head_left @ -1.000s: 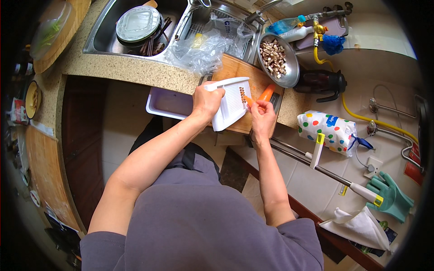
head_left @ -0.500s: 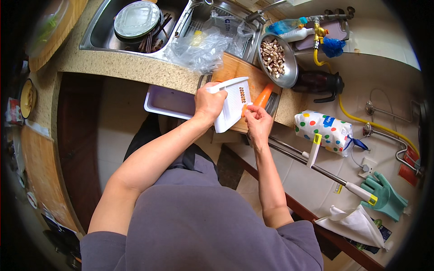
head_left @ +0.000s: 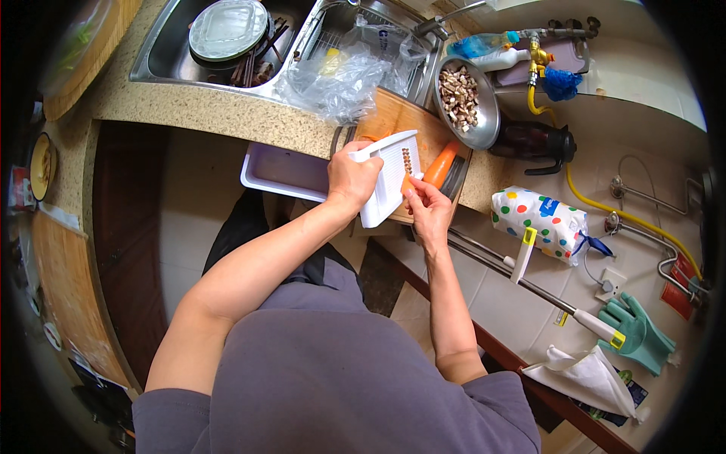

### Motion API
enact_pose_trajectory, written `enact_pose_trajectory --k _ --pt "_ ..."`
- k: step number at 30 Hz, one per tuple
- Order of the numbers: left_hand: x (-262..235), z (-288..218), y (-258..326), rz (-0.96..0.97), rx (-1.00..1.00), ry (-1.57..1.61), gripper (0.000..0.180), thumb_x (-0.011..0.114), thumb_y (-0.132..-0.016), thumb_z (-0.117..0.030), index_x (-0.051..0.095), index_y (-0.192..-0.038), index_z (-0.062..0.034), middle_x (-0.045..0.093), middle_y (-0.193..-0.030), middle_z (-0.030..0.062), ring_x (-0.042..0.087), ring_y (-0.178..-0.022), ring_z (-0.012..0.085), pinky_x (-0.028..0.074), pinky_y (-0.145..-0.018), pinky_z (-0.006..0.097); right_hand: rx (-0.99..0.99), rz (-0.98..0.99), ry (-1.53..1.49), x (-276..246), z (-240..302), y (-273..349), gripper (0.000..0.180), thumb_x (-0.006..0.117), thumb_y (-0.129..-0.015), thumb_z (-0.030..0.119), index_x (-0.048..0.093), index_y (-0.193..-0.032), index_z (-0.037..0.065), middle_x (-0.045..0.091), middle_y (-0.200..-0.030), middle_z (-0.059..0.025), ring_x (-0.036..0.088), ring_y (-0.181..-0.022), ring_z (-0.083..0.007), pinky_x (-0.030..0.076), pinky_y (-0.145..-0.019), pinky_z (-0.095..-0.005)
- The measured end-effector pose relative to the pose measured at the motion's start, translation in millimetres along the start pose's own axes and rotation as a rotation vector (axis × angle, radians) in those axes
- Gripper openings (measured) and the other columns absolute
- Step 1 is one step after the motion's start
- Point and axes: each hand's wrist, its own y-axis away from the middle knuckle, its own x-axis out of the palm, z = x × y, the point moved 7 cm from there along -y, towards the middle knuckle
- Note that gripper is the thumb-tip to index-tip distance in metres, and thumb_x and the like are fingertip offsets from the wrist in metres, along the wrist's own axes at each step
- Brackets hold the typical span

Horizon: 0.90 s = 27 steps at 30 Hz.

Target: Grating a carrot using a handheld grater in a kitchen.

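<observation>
One white grater (head_left: pixel 389 175), one carrot (head_left: pixel 437 168), one wooden board (head_left: pixel 393 117) and one lavender tray (head_left: pixel 283 169) sit in the working area; beyond them are one steel bowl (head_left: pixel 469 102) of chopped bits, one crumpled clear bag (head_left: pixel 333 76), and one sink (head_left: pixel 174 72) holding a single covered plate (head_left: pixel 227 29). The left hand (head_left: pixel 352 180) is closed around the grater's near edge, fingers wrapped over its top and thumb beneath, holding it tilted above the board and the tray. The right hand (head_left: pixel 427 212) has its fingers pinched together on the near end of the carrot, which lies just beside the grater's blade openings with its far end pointing toward the bowl; whether the carrot actually touches the blades is hard to tell from here. The tray is just left of the left fingers, jutting over the counter edge. One spotted pouch (head_left: pixel 538 221) hangs to the right of the right fingers, and one green glove (head_left: pixel 639 334) further off.
</observation>
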Motion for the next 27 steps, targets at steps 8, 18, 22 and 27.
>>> enact_pose_trajectory --k 8,18,22,27 --pt "-2 -2 2 -0.024 0.004 0.000 0.035 0.064 -0.073 -0.018 0.070 -0.104 -0.0026 0.072 -0.095 0.0165 0.070 -0.090 0.0267 0.053 -0.082 0.035 -0.045 -0.070 -0.091 5 7 4 0.022 0.063 -0.091 0.001 0.063 -0.111 -0.007 0.064 -0.082 -0.0028 0.057 -0.068 -0.0061 0.048 -0.061 -0.0196" --pt "-1 1 0 -0.025 0.005 0.029 0.034 0.065 -0.072 -0.015 0.070 -0.103 -0.0026 0.072 -0.095 0.0164 0.070 -0.090 0.0263 0.053 -0.081 0.034 -0.040 -0.104 -0.098 11 6 -8 0.019 0.063 -0.090 0.000 0.063 -0.107 -0.007 0.066 -0.083 -0.0044 0.057 -0.065 -0.0072 0.048 -0.062 -0.0212" --pt "0 2 2 -0.011 0.010 0.014 0.034 0.065 -0.072 -0.015 0.070 -0.103 -0.0026 0.072 -0.095 0.0164 0.070 -0.089 0.0265 0.053 -0.081 0.034 -0.064 -0.117 -0.053 9 4 -14 0.018 0.064 -0.089 0.000 0.064 -0.106 -0.007 0.066 -0.082 -0.0044 0.057 -0.065 -0.0073 0.048 -0.061 -0.0212" --pt "2 1 4 -0.006 0.029 0.019 0.033 0.065 -0.073 -0.015 0.070 -0.103 -0.0020 0.072 -0.095 0.0167 0.070 -0.090 0.0264 0.053 -0.081 0.034 -0.070 -0.160 -0.060 6 -5 -25 0.018 0.064 -0.089 0.000 0.065 -0.105 -0.007 0.067 -0.081 -0.0038 0.056 -0.065 -0.0063 0.048 -0.061 -0.0209"
